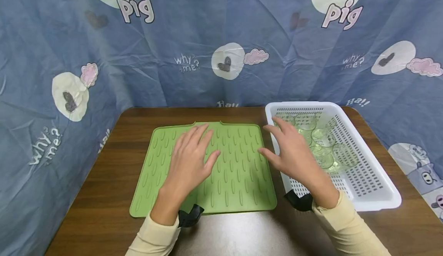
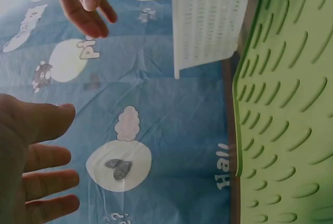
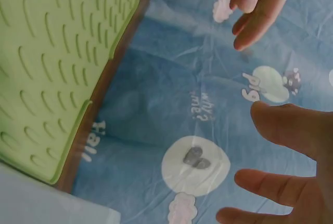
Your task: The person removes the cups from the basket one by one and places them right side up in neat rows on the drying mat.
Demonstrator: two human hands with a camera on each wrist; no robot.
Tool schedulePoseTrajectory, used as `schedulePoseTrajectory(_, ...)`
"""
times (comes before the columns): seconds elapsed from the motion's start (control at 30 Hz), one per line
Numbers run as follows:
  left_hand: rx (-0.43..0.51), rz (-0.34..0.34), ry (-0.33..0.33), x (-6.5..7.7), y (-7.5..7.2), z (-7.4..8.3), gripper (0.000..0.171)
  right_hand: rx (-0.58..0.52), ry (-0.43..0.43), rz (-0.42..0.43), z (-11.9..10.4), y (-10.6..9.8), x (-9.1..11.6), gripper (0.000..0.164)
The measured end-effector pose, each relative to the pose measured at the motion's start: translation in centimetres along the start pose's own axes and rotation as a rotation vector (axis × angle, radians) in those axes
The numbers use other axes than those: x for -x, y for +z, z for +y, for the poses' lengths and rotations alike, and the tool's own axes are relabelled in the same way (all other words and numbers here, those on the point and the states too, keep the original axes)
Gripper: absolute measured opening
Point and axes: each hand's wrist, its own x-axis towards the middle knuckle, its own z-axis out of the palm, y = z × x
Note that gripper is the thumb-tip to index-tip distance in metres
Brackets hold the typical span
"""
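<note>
Brown wooden table [image 1: 107, 179], blue printed curtain [image 1: 180, 29] behind. Green mat [image 1: 238, 171]: ridged, lying flat, below the left hand [image 1: 192, 156]; this hand raised, fingers extended, holding nothing. Right hand [image 1: 294, 152]: raised near the mat's right edge, fingers spread, likewise holding nothing. White basket [image 1: 377, 202]: beside the mat, below and right of the right hand, clear cups [image 1: 346, 155] inside. Cream sleeves [image 1: 155, 233], black wrist straps [image 1: 190, 215].
</note>
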Motion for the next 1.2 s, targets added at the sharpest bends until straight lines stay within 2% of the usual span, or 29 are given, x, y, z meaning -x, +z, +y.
schedulePoseTrajectory(0.07, 0.034, 0.001, 0.02, 0.3, -0.3, -0.1, 0.052, -0.025, -0.03, 0.018, 0.1, -0.2, 0.1, 0.056)
schedulePoseTrajectory(0.2, 0.099, -0.038, 0.032, 1.1, -1.0, -0.5, 0.052, -0.055, -0.042, -0.009, 0.1, -0.6, 0.3, 0.055)
schedulePoseTrajectory(0.47, 0.131, -0.069, 0.037, 2.9, -1.6, -1.8, 0.052, -0.023, -0.068, -0.049, -0.2, -1.3, 0.7, 0.057)
schedulePoseTrajectory(0.83, 0.106, -0.062, 0.01, 5.2, -2.4, -4.1, 0.054, 0.032, -0.119, -0.081, 0.3, -2.4, 1.0, 0.065)
schedulePoseTrajectory(1.0, 0.072, -0.098, -0.01, 6.4, -2.7, -5.3, 0.055, 0.04, -0.142, -0.088, 1.0, -3.0, 1.0, 0.066)
schedulePoseTrajectory(1.2, 0.032, -0.145, -0.057, 8.6, -3.0, -7.5, 0.056, 0.064, -0.147, -0.08, 2.1, -4.3, 1.4, 0.071)
